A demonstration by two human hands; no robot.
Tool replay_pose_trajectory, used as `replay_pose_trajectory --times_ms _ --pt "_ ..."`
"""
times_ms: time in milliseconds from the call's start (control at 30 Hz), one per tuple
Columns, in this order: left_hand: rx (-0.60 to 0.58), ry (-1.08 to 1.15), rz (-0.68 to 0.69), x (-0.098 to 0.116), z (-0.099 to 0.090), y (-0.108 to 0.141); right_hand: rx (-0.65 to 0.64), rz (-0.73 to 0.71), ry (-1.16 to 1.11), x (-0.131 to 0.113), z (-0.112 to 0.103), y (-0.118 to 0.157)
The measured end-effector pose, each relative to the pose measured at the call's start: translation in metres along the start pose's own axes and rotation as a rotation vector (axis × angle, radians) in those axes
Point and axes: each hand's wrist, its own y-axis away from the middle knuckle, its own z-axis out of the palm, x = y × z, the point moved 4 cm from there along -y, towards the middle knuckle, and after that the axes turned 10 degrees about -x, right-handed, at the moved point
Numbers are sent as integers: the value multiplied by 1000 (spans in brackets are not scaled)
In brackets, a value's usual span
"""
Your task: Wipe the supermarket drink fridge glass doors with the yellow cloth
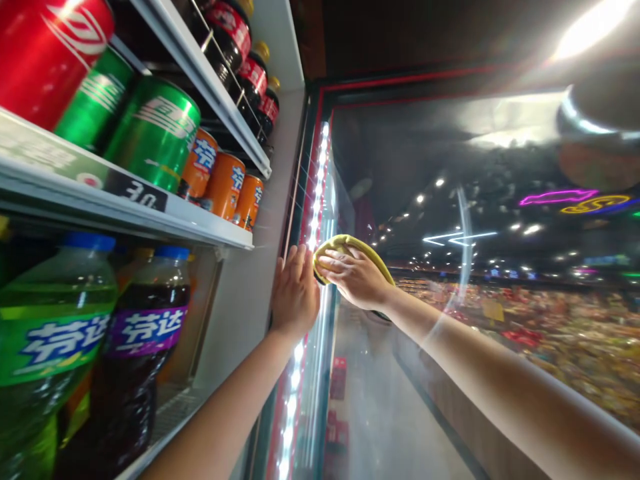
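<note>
My left hand (296, 295) lies flat with fingers stretched upward against the hinge-side edge of the fridge's glass door (380, 380), beside the lit LED strip (317, 190). It holds nothing. Just to its right, my right hand (359, 277) presses a folded yellow cloth (369, 251) with a dark edge onto the glass near the strip. Its fingers reach left across the cloth, and part of the cloth is hidden beneath the hand.
Shelves on the left hold a red can (55, 60), green cans (157, 133), orange cans (225, 183), cola bottles (231, 40), a green soda bottle (55, 333) and a purple-labelled bottle (147, 327). A white shelf edge (215, 227) juts close to my left arm. Lights and a colourful blurred area show through or in the glass.
</note>
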Motion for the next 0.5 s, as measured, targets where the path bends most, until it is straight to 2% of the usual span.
replay_pose_trajectory --times_ms 67,167,233,267,333,400,433,500 --pt "-7 -12 27 1 -3 -4 -10 10 24 20 -10 6" --pt "-11 -25 58 2 -5 -10 145 319 52 61 -34 7" --pt "-4 -21 63 2 -9 -12 255 524 44 68 -38 11" --pt "1 -16 52 2 -11 -14 273 559 35 62 -34 13" --pt "10 -1 21 3 -14 -16 224 472 25 36 -18 13" --pt "17 17 11 9 -16 -20 126 273 29 12 -4 11" --pt "18 28 17 13 -15 -22 92 200 36 7 -1 11" --pt "8 50 48 25 -13 -27 90 183 57 19 -8 14"
